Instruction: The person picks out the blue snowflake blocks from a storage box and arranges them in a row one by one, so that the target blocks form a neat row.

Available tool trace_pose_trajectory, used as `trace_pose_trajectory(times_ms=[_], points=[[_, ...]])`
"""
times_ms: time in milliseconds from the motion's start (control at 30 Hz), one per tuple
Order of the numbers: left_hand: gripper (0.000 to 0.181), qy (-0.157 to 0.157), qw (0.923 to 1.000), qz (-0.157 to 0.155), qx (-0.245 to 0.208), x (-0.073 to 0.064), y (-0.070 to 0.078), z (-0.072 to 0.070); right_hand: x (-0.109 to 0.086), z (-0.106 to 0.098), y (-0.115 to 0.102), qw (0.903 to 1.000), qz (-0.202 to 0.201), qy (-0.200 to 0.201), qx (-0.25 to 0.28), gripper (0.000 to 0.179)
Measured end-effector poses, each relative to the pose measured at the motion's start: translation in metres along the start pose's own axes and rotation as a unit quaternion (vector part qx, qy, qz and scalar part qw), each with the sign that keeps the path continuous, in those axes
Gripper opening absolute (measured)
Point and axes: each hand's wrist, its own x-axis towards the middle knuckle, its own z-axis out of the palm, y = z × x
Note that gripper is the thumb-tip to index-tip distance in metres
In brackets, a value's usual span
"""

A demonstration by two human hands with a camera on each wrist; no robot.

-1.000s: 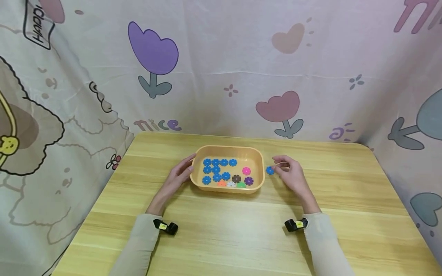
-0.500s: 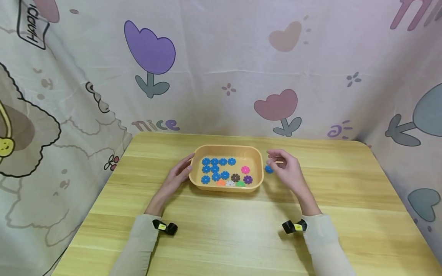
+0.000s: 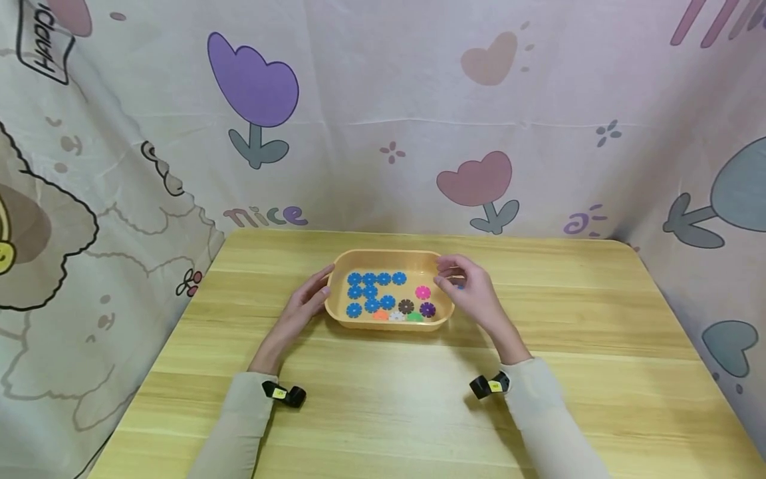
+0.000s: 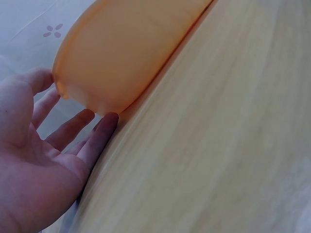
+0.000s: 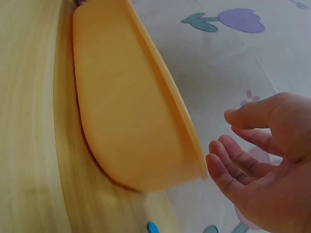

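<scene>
An orange plastic tray (image 3: 389, 326) on the table holds several flat, notched plastic discs. Most are blue discs (image 3: 370, 291); the others include a pink disc (image 3: 423, 293), a brown disc (image 3: 406, 307) and a purple disc (image 3: 427, 309). My left hand (image 3: 302, 309) touches the tray's left end with extended fingers, thumb at the rim in the left wrist view. By the tray's right end is my right hand (image 3: 475, 289), fingers loosely bent and holding nothing. One blue disc (image 5: 152, 227) lies outside the tray on the table, mostly hidden behind that hand in the head view.
The wooden table (image 3: 383, 412) reaches back to a printed cloth (image 3: 359, 80) hanging behind it. More cloth hangs at both sides. Orange, white and green discs (image 3: 415, 317) sit along the tray's near wall, partly hidden by it.
My right hand has let go of the blue disc beside the tray and shifted left to the tray's right rim. The left hand stays at the tray's left end.
</scene>
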Motion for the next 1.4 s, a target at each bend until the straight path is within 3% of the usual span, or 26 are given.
trace_pose_trajectory(times_ms=[533, 833, 1100, 1400], points=[[0.053, -0.006, 0.9998, 0.008, -0.014, 0.002, 0.001, 0.007, 0.028, 0.033, -0.001, 0.9955, 0.009, -0.066, -0.067, 0.037], [0.052, -0.004, 0.9999, 0.006, -0.010, 0.001, -0.001, 0.007, 0.041, 0.053, 0.009, 0.9845, 0.032, -0.100, -0.141, 0.037], [0.053, -0.005, 0.9999, 0.002, -0.012, -0.001, -0.002, 0.005, 0.044, 0.066, 0.015, 0.9749, 0.071, -0.124, -0.170, 0.042], [0.053, -0.001, 0.9999, 0.011, -0.008, 0.000, 0.001, 0.001, 0.049, 0.075, 0.015, 0.9686, 0.054, -0.141, -0.197, 0.038]])
